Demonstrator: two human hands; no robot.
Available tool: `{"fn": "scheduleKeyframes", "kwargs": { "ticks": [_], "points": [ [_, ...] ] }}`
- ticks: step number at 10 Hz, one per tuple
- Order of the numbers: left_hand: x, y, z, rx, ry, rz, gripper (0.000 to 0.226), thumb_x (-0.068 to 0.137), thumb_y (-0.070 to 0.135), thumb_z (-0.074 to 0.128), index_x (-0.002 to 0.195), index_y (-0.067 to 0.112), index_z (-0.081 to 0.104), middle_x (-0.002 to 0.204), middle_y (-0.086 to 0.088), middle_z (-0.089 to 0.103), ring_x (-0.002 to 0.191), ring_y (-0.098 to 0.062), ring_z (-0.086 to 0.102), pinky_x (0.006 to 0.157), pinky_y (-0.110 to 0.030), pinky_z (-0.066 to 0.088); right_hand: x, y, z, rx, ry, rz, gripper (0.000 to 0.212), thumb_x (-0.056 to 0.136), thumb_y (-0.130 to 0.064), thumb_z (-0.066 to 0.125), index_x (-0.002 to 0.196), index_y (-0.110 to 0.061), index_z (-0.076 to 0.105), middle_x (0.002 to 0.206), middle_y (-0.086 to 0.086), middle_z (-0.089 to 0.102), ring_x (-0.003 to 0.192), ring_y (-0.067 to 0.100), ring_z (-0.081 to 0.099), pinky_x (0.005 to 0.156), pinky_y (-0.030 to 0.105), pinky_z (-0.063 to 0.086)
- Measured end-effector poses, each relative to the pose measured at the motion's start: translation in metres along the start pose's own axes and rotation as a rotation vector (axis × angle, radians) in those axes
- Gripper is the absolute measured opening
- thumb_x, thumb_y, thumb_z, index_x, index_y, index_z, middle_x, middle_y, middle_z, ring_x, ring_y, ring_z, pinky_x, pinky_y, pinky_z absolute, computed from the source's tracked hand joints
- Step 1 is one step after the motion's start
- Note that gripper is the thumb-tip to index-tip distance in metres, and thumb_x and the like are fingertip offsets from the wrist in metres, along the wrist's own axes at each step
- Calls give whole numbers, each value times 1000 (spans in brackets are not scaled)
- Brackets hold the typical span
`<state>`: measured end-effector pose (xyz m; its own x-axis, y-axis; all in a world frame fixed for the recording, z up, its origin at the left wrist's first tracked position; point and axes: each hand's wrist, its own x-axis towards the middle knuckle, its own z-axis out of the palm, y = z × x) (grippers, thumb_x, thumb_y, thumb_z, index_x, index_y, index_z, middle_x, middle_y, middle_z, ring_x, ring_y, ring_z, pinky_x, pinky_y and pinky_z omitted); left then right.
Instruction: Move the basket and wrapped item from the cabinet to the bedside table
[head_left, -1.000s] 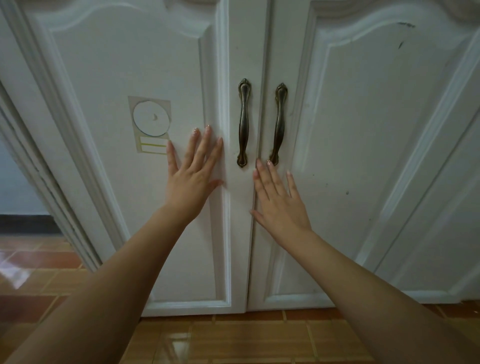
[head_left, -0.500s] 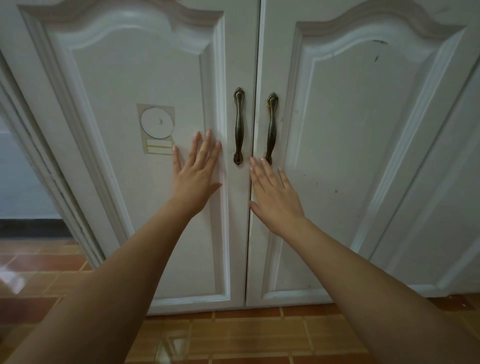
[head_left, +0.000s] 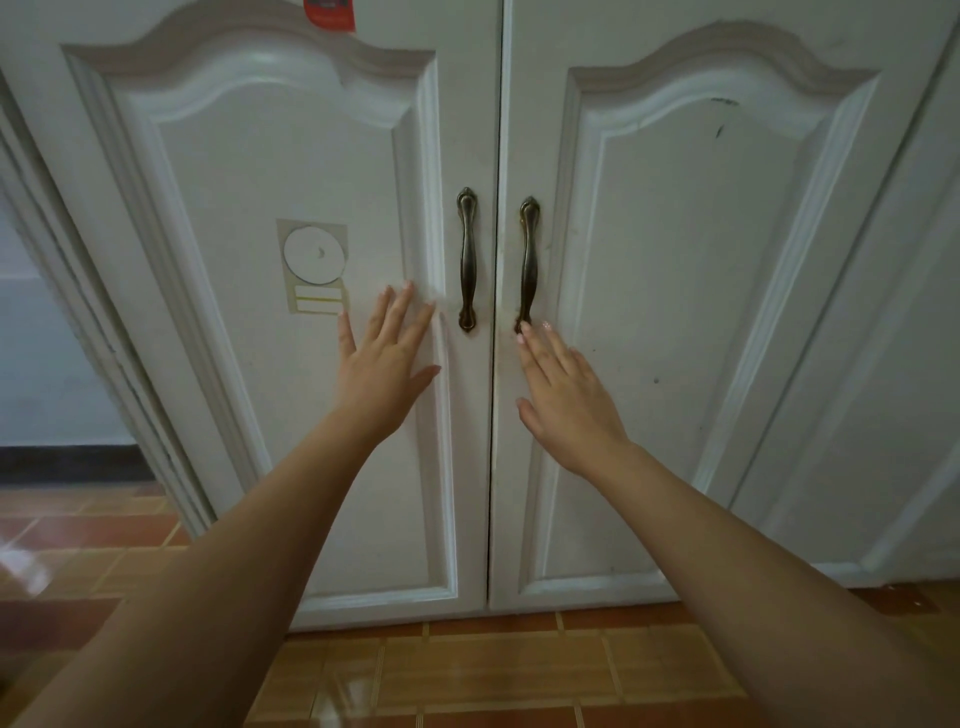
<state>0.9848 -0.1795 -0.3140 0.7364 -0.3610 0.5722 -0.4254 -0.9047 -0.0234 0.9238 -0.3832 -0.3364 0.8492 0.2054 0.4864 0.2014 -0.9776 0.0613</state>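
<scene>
White painted wood throughout: cabinet with two arched panel doors, both shut, narrow dark seam running down between them. Left hand spread flat, fingers apart and pointing up, holding nothing; whether the palm presses on the left door or hovers just off it cannot be told. Just right of its fingertips, left handle, dark bronze metal, upright, not touched. Up and left of the same hand, pale label stuck to the panel, bearing a white disc and two yellow-edged strips. Right hand likewise open and empty, fingers stretched up and leftward over the right door. Fingertips at the lower end of the right handle, overlapping its tip; contact not certain, no grasp formed. Both forearms bare, reaching in from the lower corners. Red sticker far above the left hand, cut off by the top edge. Below both wrists, glossy orange-brown tiled floor with pale grout lines. Basket and wrapped item not visible anywhere; cabinet interior hidden behind the closed doors.
</scene>
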Motion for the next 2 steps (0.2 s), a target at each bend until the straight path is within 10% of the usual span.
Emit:
{"fn": "scheduleKeyframes", "kwargs": {
  "ticks": [2],
  "points": [
    [-28, 8, -4, -133, 122, -76, 49, 90, 35, 49, 134, 15, 40, 140, -11, 41, 131, -27, 33, 110, -52, 12, -17, 8, -12, 158, 182, -28, 53, 87, -21, 41, 136, -1, 36, 140, 17, 43, 130, 31, 37, 106, 40, 28]
  ]
}}
